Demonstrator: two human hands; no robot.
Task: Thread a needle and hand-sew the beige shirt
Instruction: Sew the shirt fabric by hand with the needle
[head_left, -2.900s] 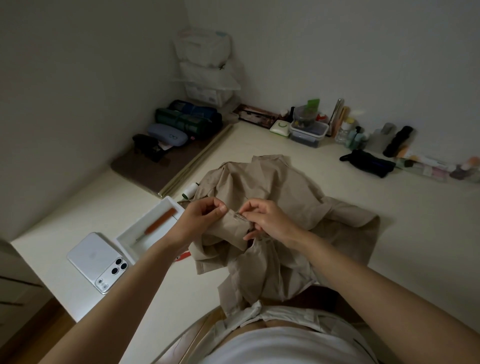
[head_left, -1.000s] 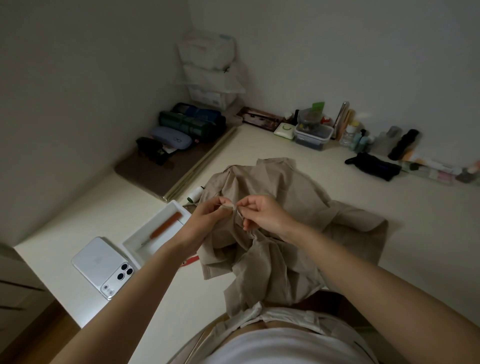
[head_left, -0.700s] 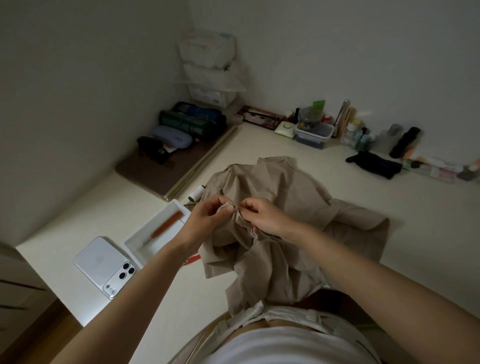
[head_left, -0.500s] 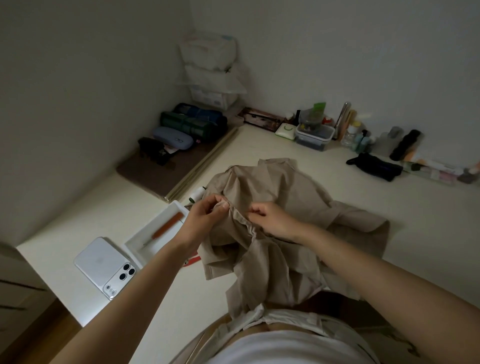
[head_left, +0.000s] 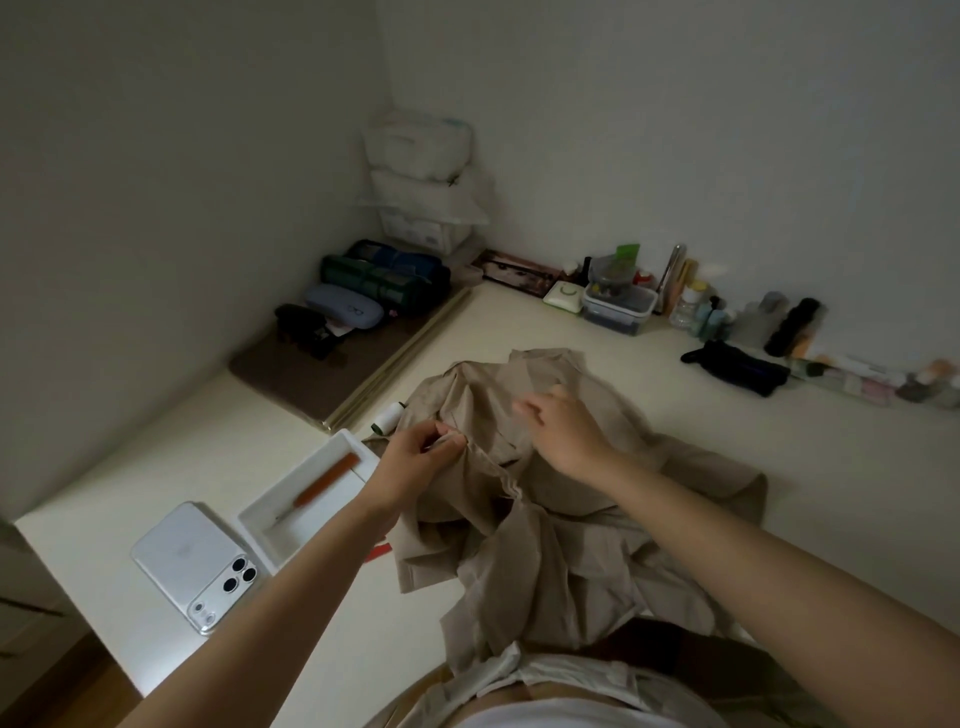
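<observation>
Your left hand (head_left: 410, 467) has its grip pressed together on a fold of the beige shirt (head_left: 545, 519), thumb and fingertips pinching the cloth at the hem edge; your right hand (head_left: 563, 431) is raised just beyond and to the right of that grip, fingers curled loosely together, and you cannot tell from here whether they pinch a needle or thread, both being too fine to make out; the two hands are apart, with gathered cloth between them.

The shirt is one garment, plain beige, crumpled in a heap on the table (head_left: 675, 415); it spreads away from the grip toward the far side and right, and its near end hangs off the table edge toward your lap; creases run out from the pinched fold.

Just left of the grip lies one white tray (head_left: 260, 519) with one orange-handled tool (head_left: 322, 486) in it; further left of that, one phone (head_left: 192, 561) lies face down, showing three lenses; just beyond the grip lies one white thread spool (head_left: 388, 415), with one darker spool end beside it, half hidden by the shirt; one scrap of something red (head_left: 378, 550) shows beneath your left forearm, near the shirt's edge.
</observation>
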